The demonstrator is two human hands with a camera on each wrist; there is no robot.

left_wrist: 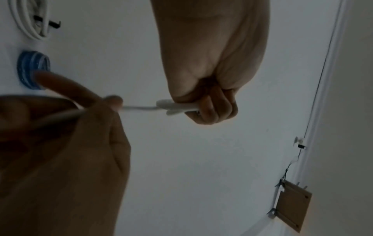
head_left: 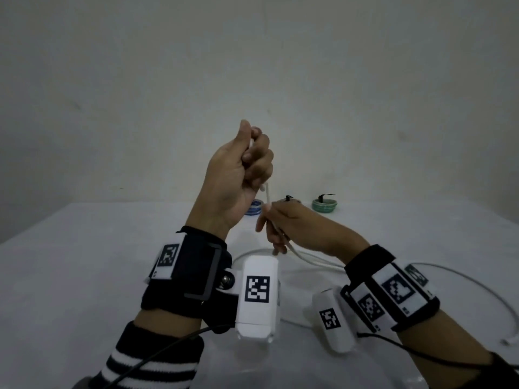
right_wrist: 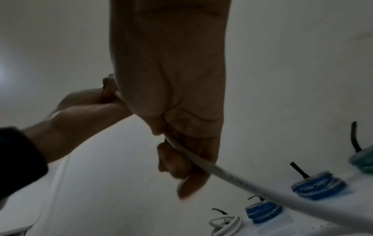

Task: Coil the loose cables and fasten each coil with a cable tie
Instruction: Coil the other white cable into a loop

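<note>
against a bare grey wall, over a white table (head_left: 84,276), the left hand (head_left: 238,175) is raised, fist closed on the plug end of a white cable (head_left: 309,261). the right hand (head_left: 286,223) pinches the cord just below; the rest trails loose across the table. finished coils, among them a green coil (head_left: 324,205), sit behind. slack may snag on the wrist cameras, or the plug may slip, spoiling the first loop.

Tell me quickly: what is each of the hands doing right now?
Left hand: closed on the white cable's plug end.
Right hand: closed, pinching the same cable lower down.
</note>
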